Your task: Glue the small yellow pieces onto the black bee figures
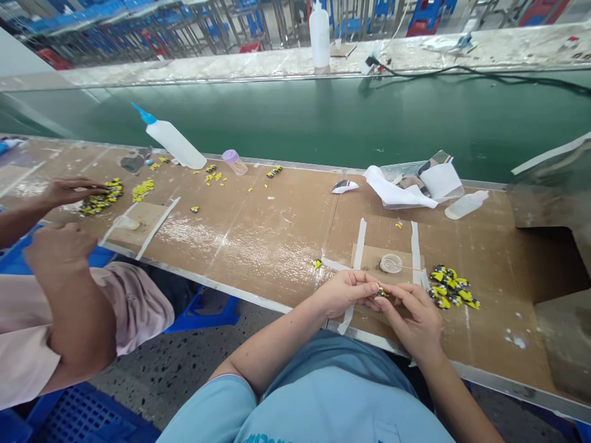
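Together, left hand (pixel 342 294) and right hand (pixel 419 317) pinch one chunky, plastic-looking yellow-and-black piece (pixel 382 292).
Light, even fingertip pressure should steady it best.

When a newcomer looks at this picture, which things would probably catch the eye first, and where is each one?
Probably first the left hand and right hand, together holding a small yellow-and-dark piece at the near side of the brown table. To their right lies a pile of similar pieces. Next perhaps comes the blue-tipped white bottle by the table's far edge, toward the left.
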Demonstrator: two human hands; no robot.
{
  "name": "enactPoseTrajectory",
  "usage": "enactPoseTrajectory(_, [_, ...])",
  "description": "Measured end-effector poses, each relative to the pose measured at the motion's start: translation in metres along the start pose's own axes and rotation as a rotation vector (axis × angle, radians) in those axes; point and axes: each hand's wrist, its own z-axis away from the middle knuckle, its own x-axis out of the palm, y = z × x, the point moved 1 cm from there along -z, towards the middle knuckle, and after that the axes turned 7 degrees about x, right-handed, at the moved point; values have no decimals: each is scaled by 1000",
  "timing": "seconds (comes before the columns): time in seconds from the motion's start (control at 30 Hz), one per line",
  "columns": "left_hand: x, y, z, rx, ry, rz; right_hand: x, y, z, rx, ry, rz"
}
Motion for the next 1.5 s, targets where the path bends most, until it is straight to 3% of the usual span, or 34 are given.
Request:
enactPoseTrajectory(0.47, [2,3,2,37,-4,57,-3,-7,-3,98,-40,-163])
enactPoseTrajectory(0.7, [2,5,3,10,-21,55,-1,-2,-1,372,-132,-327])
enactPoseTrajectory(1.07, [0,4,2,-22,-46,22,2,-5,-5,809,-302,-776])
enactPoseTrajectory(1.5, [0,3,3,-34,-62,8,2,-5,-10,1051,-419,-839])
